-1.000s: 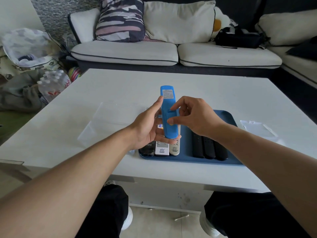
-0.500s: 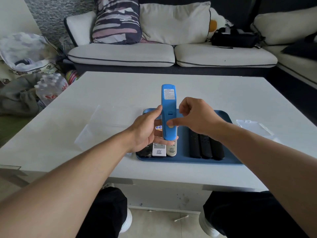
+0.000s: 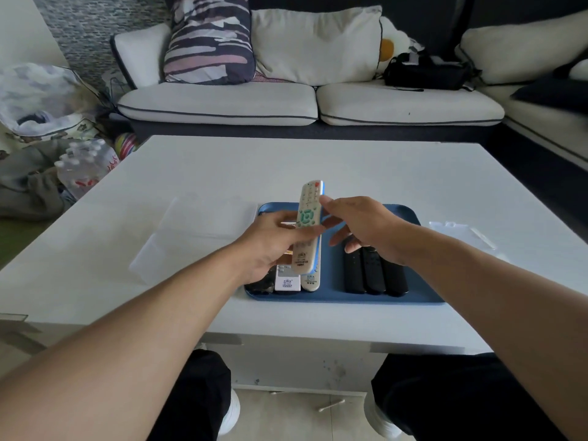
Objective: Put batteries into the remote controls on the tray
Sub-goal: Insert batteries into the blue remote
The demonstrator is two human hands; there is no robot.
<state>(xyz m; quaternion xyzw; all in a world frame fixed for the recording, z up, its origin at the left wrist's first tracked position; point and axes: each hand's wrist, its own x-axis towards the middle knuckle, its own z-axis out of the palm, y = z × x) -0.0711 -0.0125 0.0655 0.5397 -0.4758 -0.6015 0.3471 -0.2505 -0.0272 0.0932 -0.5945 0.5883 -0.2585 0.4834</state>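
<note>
My left hand grips a cream remote with a blue back, held above the blue tray with its green buttons facing me. My right hand touches the remote's right edge with the thumb and forefinger, its other fingers spread loosely. On the tray's right lie three black remotes side by side. At the tray's near left lie a white remote, a cream remote and a dark remote, partly hidden by my left hand. No batteries show.
A clear plastic lid lies on the white table left of the tray, and a clear plastic wrapper lies to its right. A sofa stands beyond the table. Bottled water and bags sit on the floor at the left.
The remote has been turned over: its blue back faced me before, its button side faces me now. My right hand has loosened from pressing the back to touching the edge.
</note>
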